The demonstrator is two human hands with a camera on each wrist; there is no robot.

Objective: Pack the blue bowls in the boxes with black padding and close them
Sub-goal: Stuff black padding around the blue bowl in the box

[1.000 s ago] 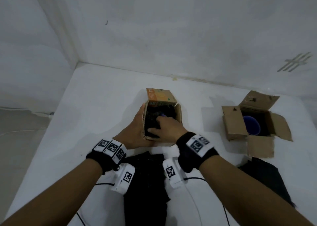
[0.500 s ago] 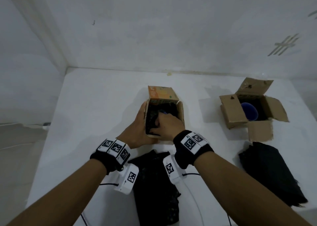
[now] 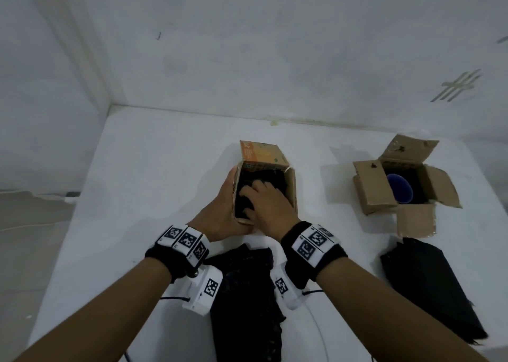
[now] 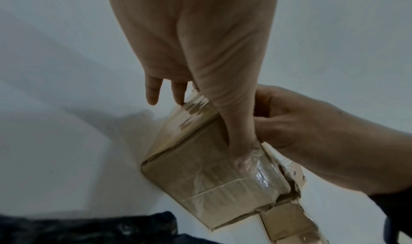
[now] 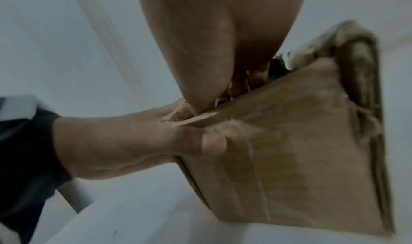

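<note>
No writing is legible: the orange printed flap (image 3: 261, 152) of the near box (image 3: 292, 189) is too blurred to read, and the wristbands (image 3: 314, 244) carry only square black-and-white markers. The left hand (image 3: 220, 213) grips the box's left wall, thumb on its near face. The right hand (image 3: 270, 206) reaches inside, fingers (image 3: 251, 191) bent onto the black padding (image 3: 244, 196); whether they grip it is unclear. To the right, a blue bowl (image 3: 400, 188) sits in the open second box (image 3: 371, 185). Two loose black padding sheets (image 3: 247, 301) lie on the white worktop (image 3: 154, 185) nearer the person.
</note>
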